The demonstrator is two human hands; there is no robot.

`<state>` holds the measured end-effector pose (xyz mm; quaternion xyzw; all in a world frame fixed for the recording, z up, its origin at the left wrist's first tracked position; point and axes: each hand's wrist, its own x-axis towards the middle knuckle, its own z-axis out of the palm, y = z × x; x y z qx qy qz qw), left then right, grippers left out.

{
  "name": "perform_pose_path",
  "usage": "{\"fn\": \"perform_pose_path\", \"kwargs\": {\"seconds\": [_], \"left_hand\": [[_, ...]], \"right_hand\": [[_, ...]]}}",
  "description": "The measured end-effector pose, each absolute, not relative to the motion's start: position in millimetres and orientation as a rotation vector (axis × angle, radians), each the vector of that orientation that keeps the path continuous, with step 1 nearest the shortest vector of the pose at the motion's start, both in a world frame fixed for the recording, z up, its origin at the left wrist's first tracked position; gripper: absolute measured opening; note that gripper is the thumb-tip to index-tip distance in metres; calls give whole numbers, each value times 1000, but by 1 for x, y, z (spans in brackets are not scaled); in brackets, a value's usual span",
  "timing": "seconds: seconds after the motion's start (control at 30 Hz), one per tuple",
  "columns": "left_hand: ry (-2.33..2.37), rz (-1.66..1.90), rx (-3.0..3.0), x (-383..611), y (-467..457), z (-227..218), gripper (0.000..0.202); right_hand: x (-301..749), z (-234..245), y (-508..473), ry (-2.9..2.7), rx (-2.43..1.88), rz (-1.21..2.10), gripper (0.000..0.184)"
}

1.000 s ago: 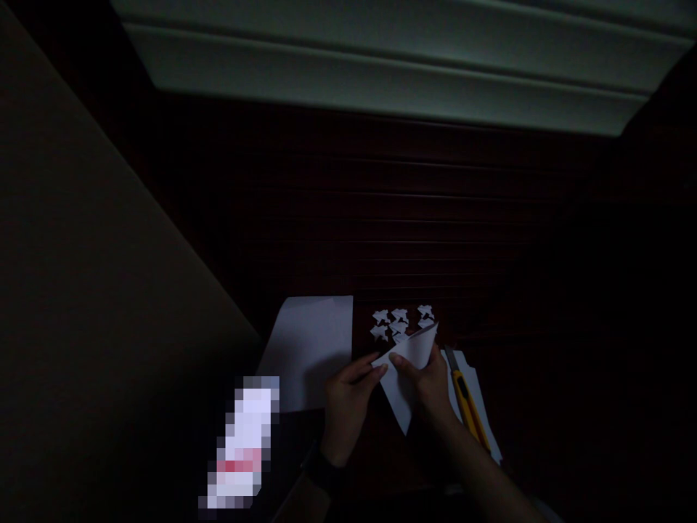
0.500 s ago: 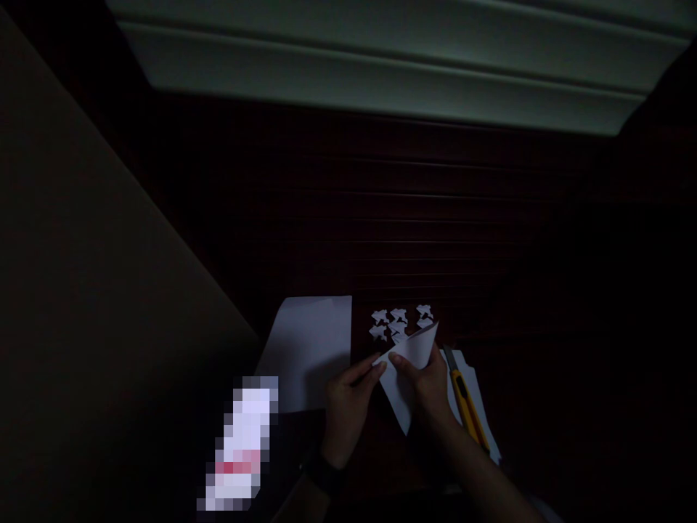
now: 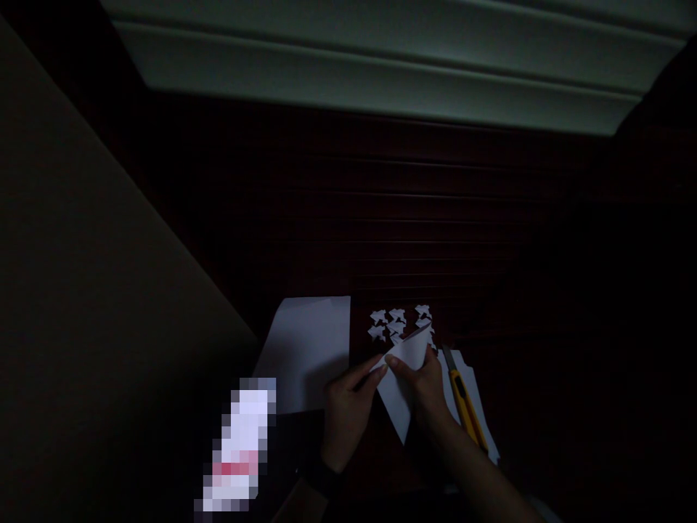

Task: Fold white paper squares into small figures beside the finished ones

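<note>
Between my hands is a folded sheet of white paper (image 3: 396,407), its upper flap bent over toward the right. My left hand (image 3: 348,414), with a dark band at the wrist, pinches the paper's left corner between thumb and fingers. On the flap presses the thumb of my right hand (image 3: 428,385), while its other fingers are hidden behind the paper. Just beyond the paper lie several small folded white paper figures (image 3: 377,333), some partly covered by it. A yellow utility knife (image 3: 466,410) rests close to the right forearm.
A large white sheet (image 3: 308,349) lies to the left. More white paper (image 3: 480,410) sits under the knife. At the lower left a bright pixelated object (image 3: 239,443) cannot be made out. Behind rise a dark slatted panel (image 3: 435,218) and pale slats (image 3: 381,65).
The folded paper's upper right tip has dipped and shifted slightly left, and its lower point sits a little lower. Both hands keep their hold; the whole view has shifted slightly.
</note>
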<state>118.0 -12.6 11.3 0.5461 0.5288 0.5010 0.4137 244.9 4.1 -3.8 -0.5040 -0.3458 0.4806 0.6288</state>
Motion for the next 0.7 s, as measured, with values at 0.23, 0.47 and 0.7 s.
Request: {"fn": "perform_pose_path", "kwargs": {"seconds": [0.23, 0.47, 0.7], "left_hand": [[1363, 1229, 1375, 114, -9, 4, 24], [1331, 1176, 1370, 109, -5, 2, 27], [1272, 1082, 1319, 101, -1, 3, 28]], "right_hand": [[265, -3, 14, -626, -1031, 1334, 26], [282, 2, 20, -597, -973, 1450, 15], [293, 7, 18, -820, -973, 1480, 15]]}}
